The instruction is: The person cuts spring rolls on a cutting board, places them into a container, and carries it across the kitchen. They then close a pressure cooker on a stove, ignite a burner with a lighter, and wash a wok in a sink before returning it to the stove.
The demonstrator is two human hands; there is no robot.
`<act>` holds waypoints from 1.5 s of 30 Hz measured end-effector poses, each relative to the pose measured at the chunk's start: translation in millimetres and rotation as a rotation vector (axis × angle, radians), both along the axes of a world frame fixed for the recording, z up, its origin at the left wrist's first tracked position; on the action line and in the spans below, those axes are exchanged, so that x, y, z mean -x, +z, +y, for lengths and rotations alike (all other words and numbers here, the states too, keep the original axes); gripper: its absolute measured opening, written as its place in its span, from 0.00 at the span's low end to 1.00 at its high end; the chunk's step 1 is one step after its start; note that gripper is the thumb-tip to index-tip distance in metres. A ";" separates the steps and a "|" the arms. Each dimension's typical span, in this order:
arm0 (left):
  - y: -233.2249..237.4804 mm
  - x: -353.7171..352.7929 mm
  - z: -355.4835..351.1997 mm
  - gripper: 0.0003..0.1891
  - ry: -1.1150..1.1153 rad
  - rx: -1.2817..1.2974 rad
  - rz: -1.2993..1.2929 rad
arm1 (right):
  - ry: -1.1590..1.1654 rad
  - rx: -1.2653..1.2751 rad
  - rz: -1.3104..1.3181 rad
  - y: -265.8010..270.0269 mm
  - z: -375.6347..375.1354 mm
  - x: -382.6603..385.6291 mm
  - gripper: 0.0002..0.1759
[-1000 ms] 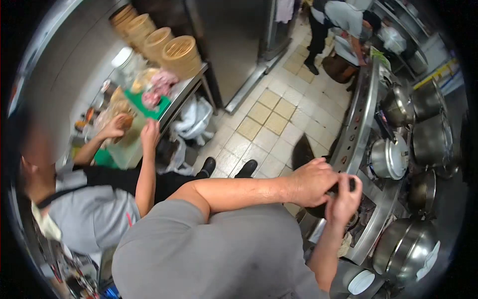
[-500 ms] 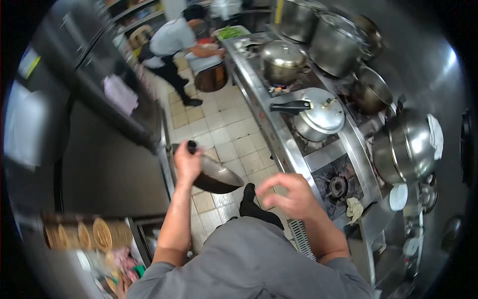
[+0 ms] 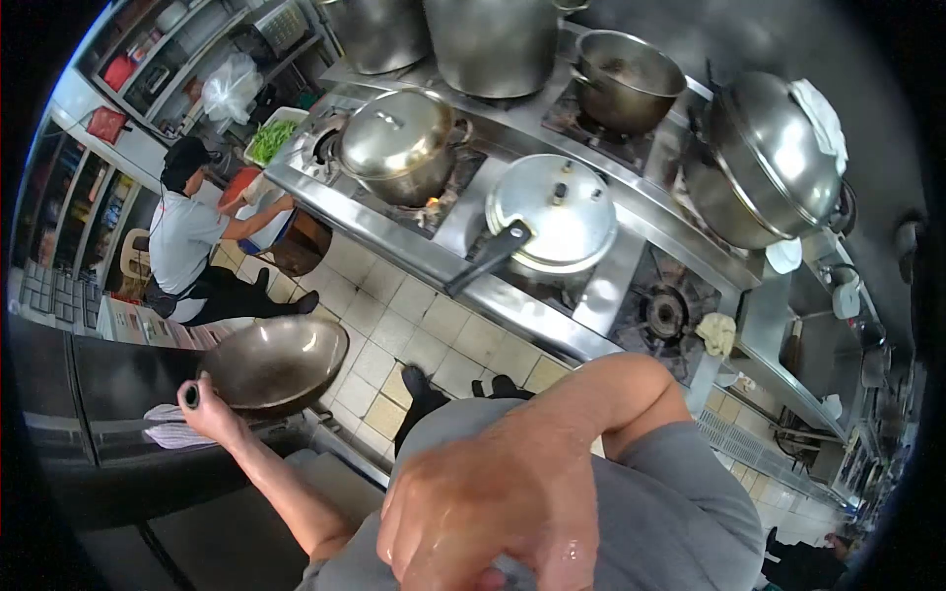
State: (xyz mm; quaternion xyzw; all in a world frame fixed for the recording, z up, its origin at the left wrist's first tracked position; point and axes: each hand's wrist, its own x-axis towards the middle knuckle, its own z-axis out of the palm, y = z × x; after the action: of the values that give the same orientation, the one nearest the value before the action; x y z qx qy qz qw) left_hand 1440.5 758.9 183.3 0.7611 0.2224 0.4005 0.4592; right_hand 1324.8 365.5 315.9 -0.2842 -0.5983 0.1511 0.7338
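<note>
My left hand (image 3: 215, 412) is closed round the handle of a wok (image 3: 271, 364), out to the left. The wok's bowl is tilted, its dark metal inside facing me, and it hangs above the floor. My right hand (image 3: 483, 502) is raised close to the camera in front of my grey shirt (image 3: 680, 483). Its back faces me and its skin looks wet. The fingers are loosely bent with the thumb apart from them, and nothing shows in it. The fingertips are partly cut off by the lower edge.
On the stove range stand a pressure cooker (image 3: 552, 212), a lidded pot (image 3: 399, 148) over a flame, an open pot (image 3: 626, 84) and a domed steamer (image 3: 769, 163). A cloth (image 3: 716, 335) lies by the bare burner (image 3: 665, 307). A co-worker (image 3: 187, 236) bends over a wooden block (image 3: 301, 244).
My left hand has swung the wok outward to the left. My right hand has come up from beside the stove to near the camera. The view has turned toward the stove.
</note>
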 end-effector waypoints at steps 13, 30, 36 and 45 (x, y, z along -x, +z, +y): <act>-20.5 -433.9 86.4 0.08 -0.608 0.358 -0.339 | -0.905 0.237 -0.147 3.1 110.3 -247.3 0.27; -225.7 -701.4 33.7 0.09 -0.793 1.095 0.010 | -2.046 0.929 2.056 -281.0 190.4 3.9 0.12; -304.1 -705.8 50.0 0.07 -0.730 0.747 0.254 | -1.526 1.725 2.122 -491.4 334.6 115.8 0.20; -225.6 -658.9 60.0 0.26 -0.954 0.690 0.440 | -1.456 1.417 1.900 -571.7 348.6 168.8 0.20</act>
State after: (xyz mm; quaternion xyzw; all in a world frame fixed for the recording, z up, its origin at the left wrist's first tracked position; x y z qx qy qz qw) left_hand 2099.4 818.9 -42.3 0.6492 0.0640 -0.1094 0.7500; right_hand 1156.0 714.0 -255.9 -0.6251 0.6081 0.1398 0.4689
